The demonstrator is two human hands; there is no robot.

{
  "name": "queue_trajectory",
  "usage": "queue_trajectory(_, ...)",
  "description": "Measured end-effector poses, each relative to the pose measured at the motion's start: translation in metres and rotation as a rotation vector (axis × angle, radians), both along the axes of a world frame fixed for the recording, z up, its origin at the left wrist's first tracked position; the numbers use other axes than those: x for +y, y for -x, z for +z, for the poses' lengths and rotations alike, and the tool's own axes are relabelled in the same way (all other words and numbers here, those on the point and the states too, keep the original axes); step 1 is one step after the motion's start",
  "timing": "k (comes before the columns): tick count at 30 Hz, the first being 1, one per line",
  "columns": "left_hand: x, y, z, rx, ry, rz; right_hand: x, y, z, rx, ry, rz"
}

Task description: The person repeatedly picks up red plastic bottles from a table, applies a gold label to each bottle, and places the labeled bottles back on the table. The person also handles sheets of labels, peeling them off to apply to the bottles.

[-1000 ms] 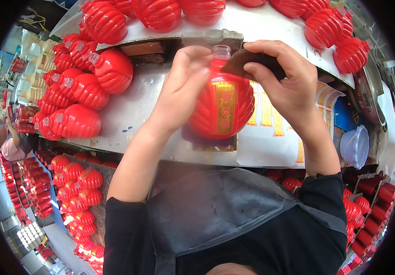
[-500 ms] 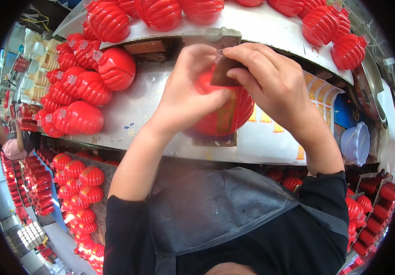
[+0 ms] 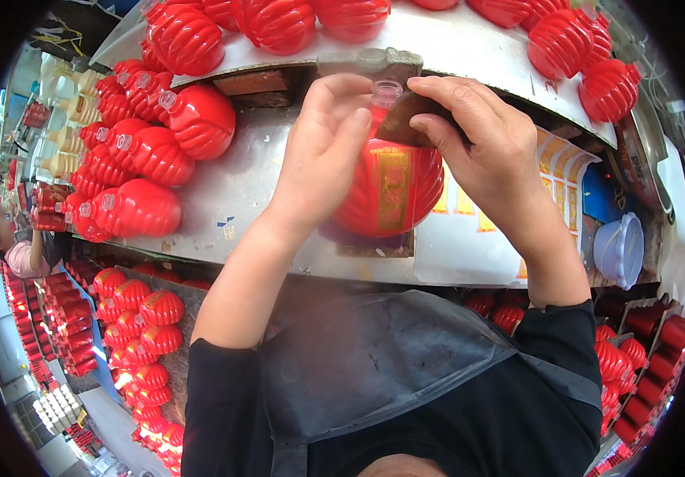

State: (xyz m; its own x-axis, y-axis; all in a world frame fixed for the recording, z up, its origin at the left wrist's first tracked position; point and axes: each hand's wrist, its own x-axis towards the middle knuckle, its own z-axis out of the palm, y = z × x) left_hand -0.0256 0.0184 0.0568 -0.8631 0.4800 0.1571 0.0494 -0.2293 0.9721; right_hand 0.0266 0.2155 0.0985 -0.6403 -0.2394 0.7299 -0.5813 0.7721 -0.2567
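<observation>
A round red ribbed bottle (image 3: 418, 187) with a clear neck stands upright in front of me. A gold label (image 3: 394, 187) lies vertically on its near side. My left hand (image 3: 322, 151) cups the bottle's left shoulder, its fingers curled beside the neck and the thumb near it; the far fingertips are partly hidden. Pinched between the thumb and fingers of my right hand (image 3: 481, 131) is a thin, flat brown plate (image 3: 406, 119), tilted across the bottle's right shoulder just under the neck.
Several red bottles (image 3: 207, 123) lie on the bench's left side, and more (image 3: 561, 40) rest on the raised white shelf (image 3: 438, 32). A sheet of gold labels (image 3: 469, 254) lies to the right, near a pale bucket (image 3: 619, 250). Another person (image 3: 28, 250) is at far left.
My left thumb has lifted off the bottle's front, uncovering the gold label. My right hand has shifted slightly right with the brown plate, leaving the clear neck in view.
</observation>
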Motion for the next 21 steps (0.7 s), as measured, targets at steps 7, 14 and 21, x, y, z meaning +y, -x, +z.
queue_trajectory(7,-0.005,0.016,-0.005,0.031,0.147,0.032,0.008,0.002,-0.003,0.077,-0.037,-0.022)
queue_trajectory(14,-0.006,0.023,-0.003,-0.04,0.181,0.047,-0.027,-0.033,-0.002,-0.043,-0.163,0.436)
queue_trajectory(21,-0.006,0.017,0.016,0.123,0.249,-0.021,-0.012,-0.024,0.004,-0.318,0.215,-0.08)
